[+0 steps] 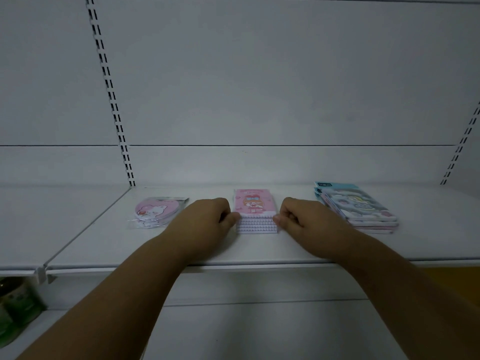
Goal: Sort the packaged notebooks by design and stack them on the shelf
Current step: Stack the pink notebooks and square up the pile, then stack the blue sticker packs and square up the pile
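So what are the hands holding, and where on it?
Both hold the pink stack at its near corners: the left hand pinches the left one, the right hand the right one. It rests on the shelf.

Three notebook stacks (pixel 256 214) lie flat on shelf (pixel 259 250).

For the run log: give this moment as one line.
left hand and right hand: grip pink notebook stack | heart pack left | blue stack right

Pink girl-print notebook stack (pixel 255 211) with lilac scalloped edges, pink heart-shaped bear notebook (pixel 153 210), pale blue cloud-patterned notebook stack (pixel 359 207), white shelf (pixel 181 253), green containers (pixel 15 310)
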`<state>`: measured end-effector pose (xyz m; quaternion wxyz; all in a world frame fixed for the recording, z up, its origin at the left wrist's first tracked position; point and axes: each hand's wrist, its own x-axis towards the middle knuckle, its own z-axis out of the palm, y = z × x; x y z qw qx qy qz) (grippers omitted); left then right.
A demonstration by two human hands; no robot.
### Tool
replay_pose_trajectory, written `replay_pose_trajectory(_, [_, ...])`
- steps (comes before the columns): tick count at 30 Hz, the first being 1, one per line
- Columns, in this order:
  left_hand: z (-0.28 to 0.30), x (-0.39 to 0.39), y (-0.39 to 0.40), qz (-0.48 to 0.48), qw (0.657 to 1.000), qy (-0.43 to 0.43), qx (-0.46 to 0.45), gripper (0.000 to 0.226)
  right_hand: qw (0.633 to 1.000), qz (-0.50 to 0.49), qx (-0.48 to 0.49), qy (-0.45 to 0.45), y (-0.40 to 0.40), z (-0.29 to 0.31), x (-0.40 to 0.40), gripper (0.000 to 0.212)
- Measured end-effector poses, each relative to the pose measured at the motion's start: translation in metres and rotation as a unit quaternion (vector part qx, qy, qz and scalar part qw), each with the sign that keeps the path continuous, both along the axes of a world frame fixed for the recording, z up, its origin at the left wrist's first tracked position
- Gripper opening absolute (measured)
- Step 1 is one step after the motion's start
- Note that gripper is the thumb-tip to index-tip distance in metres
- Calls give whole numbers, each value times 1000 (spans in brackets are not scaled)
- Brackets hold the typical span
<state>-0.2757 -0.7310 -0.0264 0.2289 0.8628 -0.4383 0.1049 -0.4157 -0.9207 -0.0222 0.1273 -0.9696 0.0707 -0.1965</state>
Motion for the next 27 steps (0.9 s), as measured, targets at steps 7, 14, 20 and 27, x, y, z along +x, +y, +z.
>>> replay_pose_trajectory(7, [-6, 1, -4, -20, 999, -47, -15, 25, 999, 9, -41, 6, 1, -2, 0, 19])
replay_pose_trajectory(14, [-6, 0, 0, -25, 998, -63, -8, 26, 999, 7, -49, 3, 3, -4, -1, 23])
replay_pose_trajectory(20, [0, -13, 7, -30, 994, -87, -65, 31, 994, -59, -5, -92, -2, 1, -16, 27])
replay_pose_trajectory(27, [25, -55, -43, -110, 983, -109, -96, 20, 980, -144, 37, -134, -57, 34, -62, 17])
